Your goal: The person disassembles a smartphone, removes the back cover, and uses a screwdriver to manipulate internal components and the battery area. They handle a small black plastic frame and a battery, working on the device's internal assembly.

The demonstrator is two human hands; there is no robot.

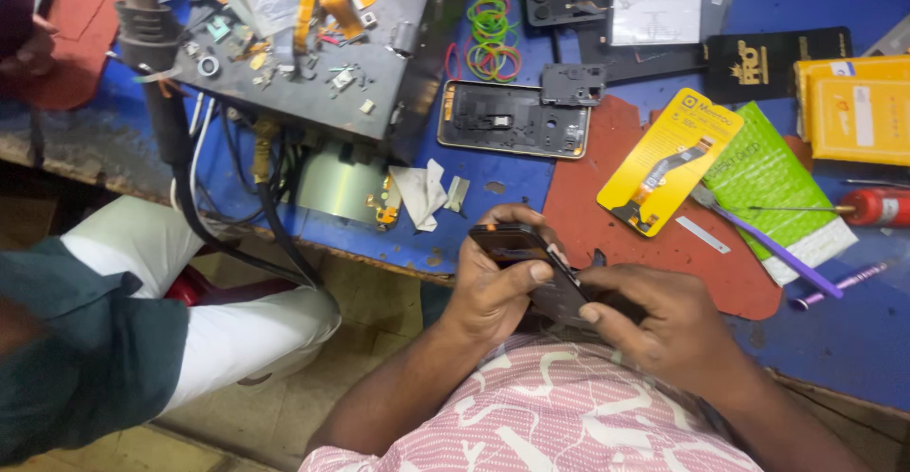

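Note:
I hold a dark phone [531, 263] in front of my chest, just below the front edge of the blue workbench [853, 339]. My left hand [493, 282] grips its upper end, thumb pressed across the side. My right hand [664, 325] clasps the lower end, fingers curled over its face, hiding most of it. On the bench above lies an opened phone frame [512, 118] with a small black camera cover [573, 83] beside it.
A red mat [682, 263] carries a yellow parts packet [668, 161], a green packet [773, 188] and purple tweezers [768, 240]. Coloured rubber bands [491, 36], a grey tray of scraps [313, 55], dangling cables [275, 226]. A seated person in white trousers [190, 311] at left.

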